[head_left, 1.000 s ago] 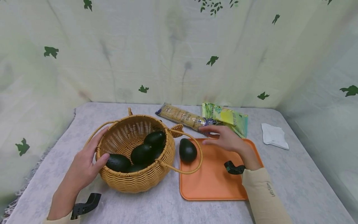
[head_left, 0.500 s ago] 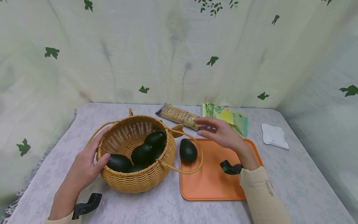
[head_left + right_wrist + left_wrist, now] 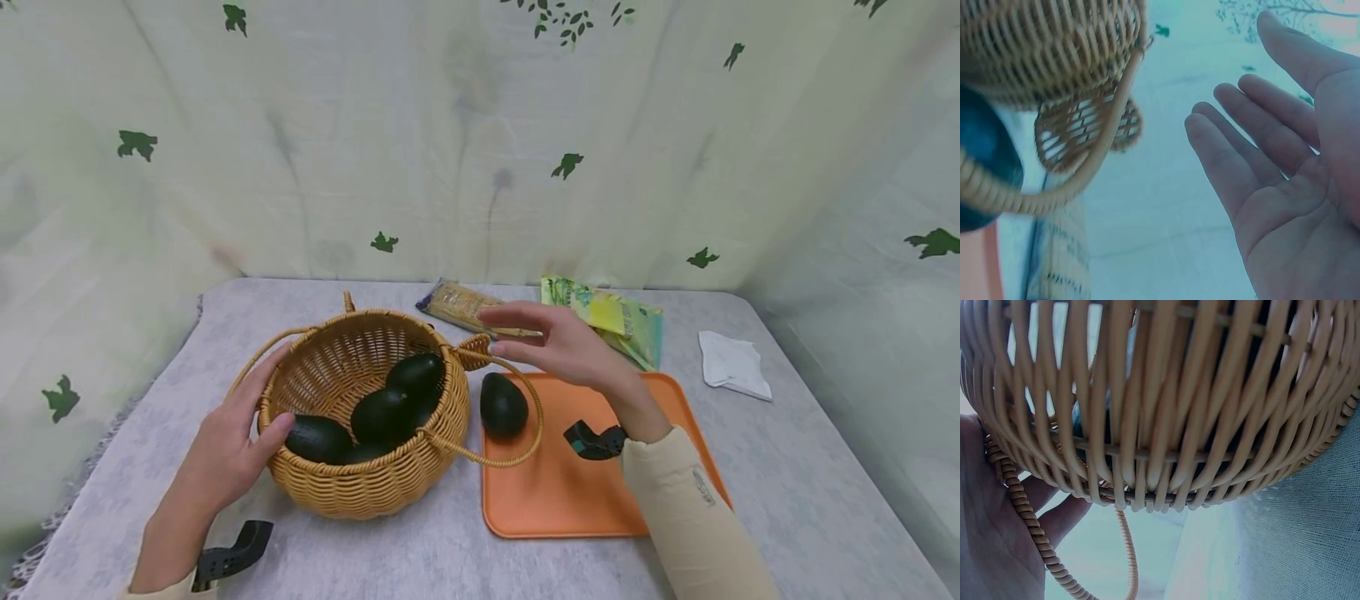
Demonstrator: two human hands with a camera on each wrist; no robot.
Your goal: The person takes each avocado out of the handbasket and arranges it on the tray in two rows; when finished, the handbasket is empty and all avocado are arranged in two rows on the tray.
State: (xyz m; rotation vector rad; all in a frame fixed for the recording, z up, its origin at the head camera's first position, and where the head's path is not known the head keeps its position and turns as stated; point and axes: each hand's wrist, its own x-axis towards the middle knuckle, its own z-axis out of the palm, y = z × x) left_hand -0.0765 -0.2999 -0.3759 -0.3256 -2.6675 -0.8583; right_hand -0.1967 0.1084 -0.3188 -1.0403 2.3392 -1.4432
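A wicker basket point(image 3: 360, 492) sits tilted on the table, its mouth facing me, with several dark green avocados point(image 3: 318, 438) inside. My left hand point(image 3: 225, 446) grips its left rim, thumb over the edge and fingers along the outside. In the left wrist view a wrapped handle point(image 3: 1038, 534) crosses the palm. Another avocado point(image 3: 504, 406) lies at the left edge of an orange tray point(image 3: 570, 492), ringed in the head view by the right handle point(image 3: 537, 421). Above it, near the basket's woven side piece point(image 3: 1063, 134), my right hand point(image 3: 558, 342) hovers with loosely extended fingers, holding nothing.
Behind the tray lie a long pack of dried noodles point(image 3: 459, 305), partly covered by the right hand, and a green-yellow packet point(image 3: 637, 329). A folded white tissue point(image 3: 735, 365) rests at the right. Printed cloth point(image 3: 480, 150) hangs behind the table.
My right hand has moved left and slightly up, from above the tray's back edge toward the basket's right side. The left hand and the basket have stayed in place.
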